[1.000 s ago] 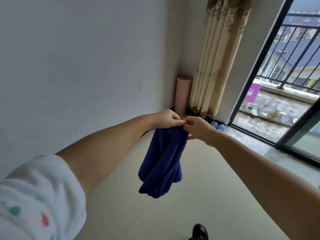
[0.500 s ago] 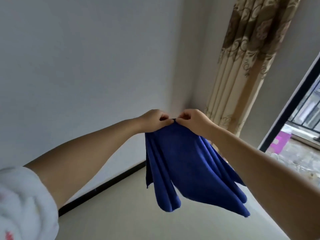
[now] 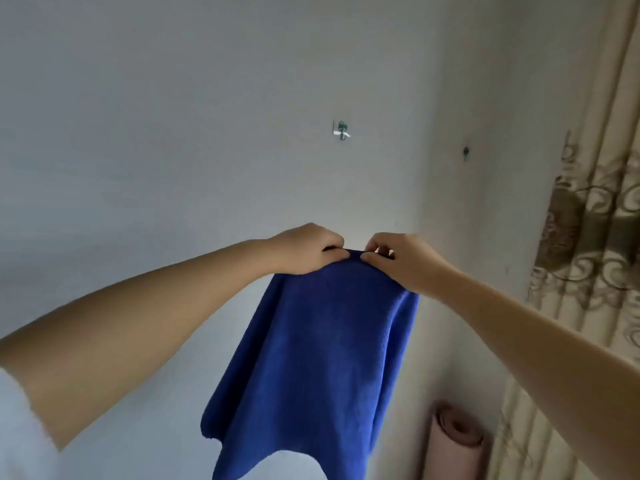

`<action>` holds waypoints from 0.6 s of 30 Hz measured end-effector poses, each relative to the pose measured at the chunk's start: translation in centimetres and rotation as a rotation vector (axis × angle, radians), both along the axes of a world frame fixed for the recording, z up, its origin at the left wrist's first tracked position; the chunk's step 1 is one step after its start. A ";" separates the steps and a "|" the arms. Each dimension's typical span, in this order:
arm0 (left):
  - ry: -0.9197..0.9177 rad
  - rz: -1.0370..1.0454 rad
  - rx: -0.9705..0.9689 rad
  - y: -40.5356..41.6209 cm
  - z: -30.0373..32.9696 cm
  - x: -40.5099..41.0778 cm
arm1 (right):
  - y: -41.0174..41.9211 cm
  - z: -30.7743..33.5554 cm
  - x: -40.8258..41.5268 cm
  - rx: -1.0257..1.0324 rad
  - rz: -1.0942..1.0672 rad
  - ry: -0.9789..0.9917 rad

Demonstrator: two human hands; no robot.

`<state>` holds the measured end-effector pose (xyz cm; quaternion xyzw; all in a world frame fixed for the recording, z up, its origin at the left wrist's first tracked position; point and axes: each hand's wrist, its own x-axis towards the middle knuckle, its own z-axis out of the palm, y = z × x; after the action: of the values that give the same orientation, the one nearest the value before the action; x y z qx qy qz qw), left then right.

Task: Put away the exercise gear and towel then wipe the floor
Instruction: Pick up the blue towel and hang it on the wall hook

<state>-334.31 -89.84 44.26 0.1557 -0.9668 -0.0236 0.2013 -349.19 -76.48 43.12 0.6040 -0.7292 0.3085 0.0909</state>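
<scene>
Head view, blue towel (image 3: 322, 358) top edge pinched between both hands' fingers (image 3: 332, 252)

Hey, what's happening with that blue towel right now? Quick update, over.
Both hands, left and right, pinch the towel by its top edge. Towel hangs below the wall hook, not hung yet. Nothing between them.

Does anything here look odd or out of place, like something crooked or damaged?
Nothing looks damaged or spilled. The left hand and right hand pinch the top edge of a blue towel, which hangs free below a small wall hook. A rolled pink mat stands in the corner beside the curtain.
</scene>
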 end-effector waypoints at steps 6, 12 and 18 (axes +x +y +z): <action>0.093 0.191 -0.290 -7.4 7.1 -7.2 | -9.9 6.7 -7.9 -0.131 0.002 0.139; 0.179 0.305 -0.607 -13.7 12.8 -15.7 | -17.9 12.8 -17.0 -0.257 0.023 0.242; 0.252 0.468 -0.753 -19.2 18.2 -21.5 | -25.8 19.7 -23.9 -0.381 0.098 0.354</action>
<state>-355.80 -109.03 62.46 0.2819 -0.8149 0.3565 0.3598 -373.13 -102.31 62.80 0.6552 -0.6004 0.3341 0.3141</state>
